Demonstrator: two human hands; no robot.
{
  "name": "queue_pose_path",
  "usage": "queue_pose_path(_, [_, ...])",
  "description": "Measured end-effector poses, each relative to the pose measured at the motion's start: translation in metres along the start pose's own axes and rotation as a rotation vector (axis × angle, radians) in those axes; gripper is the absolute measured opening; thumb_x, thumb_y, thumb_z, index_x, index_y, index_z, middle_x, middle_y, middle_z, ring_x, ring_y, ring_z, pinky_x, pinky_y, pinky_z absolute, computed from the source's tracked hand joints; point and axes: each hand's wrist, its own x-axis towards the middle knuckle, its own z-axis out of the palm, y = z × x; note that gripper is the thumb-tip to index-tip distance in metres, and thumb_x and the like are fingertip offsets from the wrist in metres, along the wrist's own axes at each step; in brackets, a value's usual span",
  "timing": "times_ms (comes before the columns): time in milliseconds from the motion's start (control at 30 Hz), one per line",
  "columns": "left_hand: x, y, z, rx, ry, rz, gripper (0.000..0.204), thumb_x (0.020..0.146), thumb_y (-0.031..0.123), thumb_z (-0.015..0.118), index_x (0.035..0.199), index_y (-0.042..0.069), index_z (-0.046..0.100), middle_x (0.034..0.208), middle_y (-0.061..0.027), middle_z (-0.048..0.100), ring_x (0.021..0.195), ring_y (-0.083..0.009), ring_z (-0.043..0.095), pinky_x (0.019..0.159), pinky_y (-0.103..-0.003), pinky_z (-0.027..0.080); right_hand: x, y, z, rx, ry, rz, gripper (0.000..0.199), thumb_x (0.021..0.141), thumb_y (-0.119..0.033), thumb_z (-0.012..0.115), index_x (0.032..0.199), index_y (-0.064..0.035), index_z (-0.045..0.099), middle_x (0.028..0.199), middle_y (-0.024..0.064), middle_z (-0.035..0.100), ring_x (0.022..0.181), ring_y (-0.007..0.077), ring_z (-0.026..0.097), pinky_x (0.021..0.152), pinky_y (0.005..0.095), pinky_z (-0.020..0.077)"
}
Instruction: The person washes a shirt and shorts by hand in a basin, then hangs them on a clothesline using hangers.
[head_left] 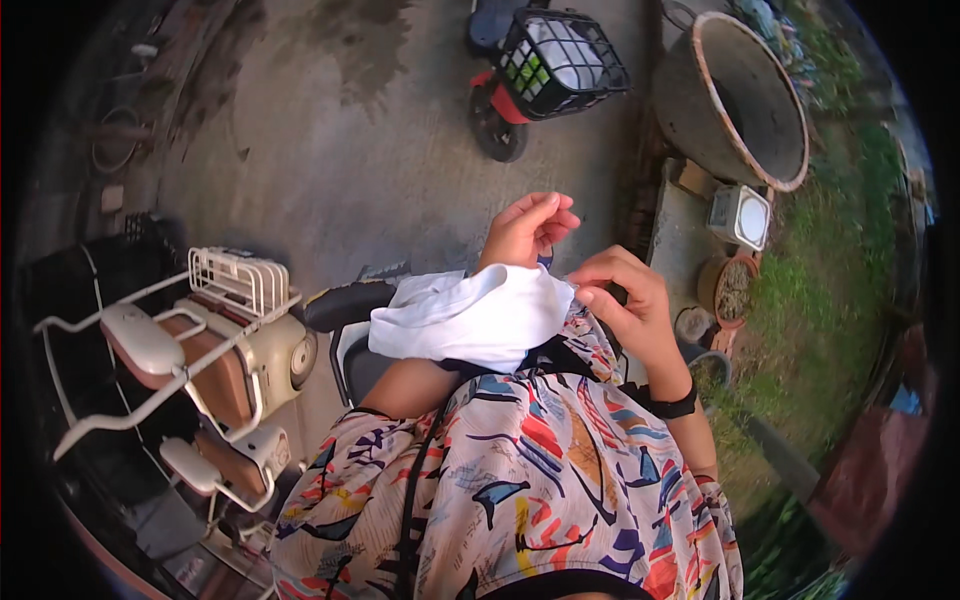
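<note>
White cloth is lying bunched at the centre of the frame, draping across the left forearm, whose passage under or through the folds I cannot tell. Beyond it, the left hand is curling its fingers loosely; whether they are gripping anything I cannot tell. Just right of centre, the right hand is pinching the cloth's right edge between thumb and fingertips. At the upper middle, a black basket is holding a whitish bundle and something green. A large round tub is leaning at the upper right, its mouth facing right. Below it, a squarish white container is sitting near a brownish pot, which is holding dry, brownish matter.
</note>
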Motion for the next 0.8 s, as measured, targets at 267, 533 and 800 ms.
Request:
queue_pose_path(267, [0.052,0.032,-0.052,-0.119,0.027,0.166,0.051,0.094,0.044,0.06,0.128,0.006,0.053,0.123,-0.0104,0.057,0.108,-0.0224,0.059,0.096,-0.039,0.046,0.125,-0.015,0.039,-0.197,-0.331,-0.334,0.057,0.071,-0.028,0.083,0.117,-0.0014,0.063,0.104,0.0112,0.058,0.094,0.0239,0.059,0.083,0.0331,0.0478])
queue_pose_path(533, [0.074,0.047,-0.063,-0.185,0.043,0.987,0.07,0.091,0.059,0.043,0.129,0.001,0.055,0.126,-0.0144,0.057,0.11,-0.0288,0.058,0.095,-0.042,0.045,0.196,-0.005,0.075,-0.252,-0.456,-0.681,0.035,0.074,-0.01,0.08,0.106,-0.0025,0.068,0.102,0.009,0.061,0.096,0.0255,0.059,0.087,0.0327,0.046])
queue_pose_path(800, [0.072,0.134,-0.114,-0.213,0.213,0.953,0.053,0.088,0.039,0.053,0.125,0.002,0.059,0.12,-0.0111,0.062,0.095,-0.0251,0.062,0.083,-0.04,0.048,0.315,0.004,0.101,0.176,-0.451,0.037,0.009,0.095,-0.012,0.062,0.099,-0.0048,0.066,0.098,0.0011,0.067,0.088,0.0063,0.057,0.078,0.0216,0.0445])
